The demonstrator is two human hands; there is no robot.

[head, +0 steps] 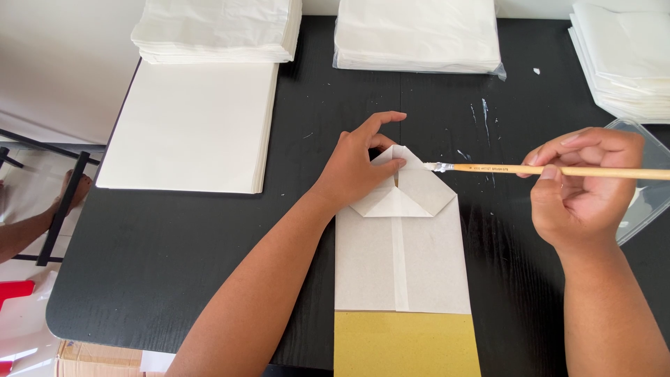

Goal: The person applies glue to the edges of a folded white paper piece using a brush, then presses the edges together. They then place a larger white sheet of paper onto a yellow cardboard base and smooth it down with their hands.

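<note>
The folded paper bag (401,244) lies flat at the centre of the black table (209,265), its pointed folded end toward 12 o'clock and a yellow sheet (405,345) under its 6 o'clock end. The left hand (356,164) presses on the folded flaps, fingers spread and thumb on the crease; it grips nothing. The right hand (583,185), at 3 o'clock from the bag, is closed around a wooden brush (544,169); the white-coated brush tip meets the flap edge just beside the left thumb.

A flat stack of white sheets (192,126) sits at 10 o'clock. A thicker pile of folded white paper (216,28) lies at 11 o'clock, touching that stack. A bundle of white paper in clear wrap (417,35) sits at 12 o'clock. A further white pile (621,56) occupies 2 o'clock. The printing on the brush handle is too small to make out.

A clear plastic container (645,202) at 3 o'clock is largely hidden behind the right hand; its contents cannot be determined. The piles at 11, 12 and 2 o'clock are cut off by the frame edge. White smears (484,115) mark the table near 1 o'clock.

At 9 o'clock, off the table, another person's foot (70,190) rests on a pale floor beside black metal frame bars (63,209). A red object (14,290) at 8 o'clock is only partly visible.
</note>
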